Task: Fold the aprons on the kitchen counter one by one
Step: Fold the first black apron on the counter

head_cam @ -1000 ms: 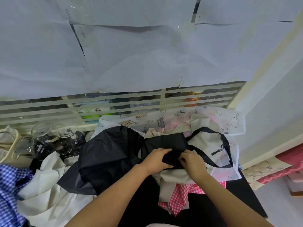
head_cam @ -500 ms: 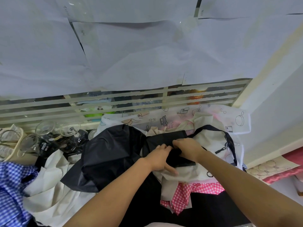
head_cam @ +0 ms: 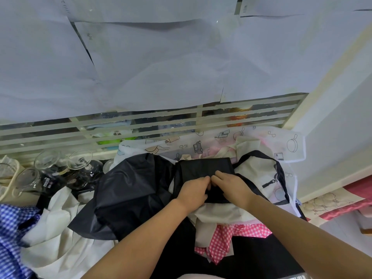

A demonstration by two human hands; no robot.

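A small folded black apron [head_cam: 203, 167] lies on top of a heap of aprons in the middle of the counter. My left hand [head_cam: 194, 190] and my right hand [head_cam: 231, 185] sit side by side on its near edge, fingertips meeting and curled into the black fabric. A larger crumpled black apron [head_cam: 128, 190] spreads out to the left. Beneath are a cream apron with black straps [head_cam: 259, 172], a white apron printed with kitchen drawings [head_cam: 281, 141] and a pink checked apron [head_cam: 227, 238].
Several upturned glasses [head_cam: 60, 170] stand at the left by the slatted window ledge [head_cam: 141, 125]. A blue checked cloth [head_cam: 10, 238] and a cream apron [head_cam: 60, 238] lie at the near left. The black counter [head_cam: 261, 258] shows at the front. A white wall rises on the right.
My right hand has drawn back from the far side of the folded piece to its near edge, and my left hand shifted up to meet it. The view tilted slightly.
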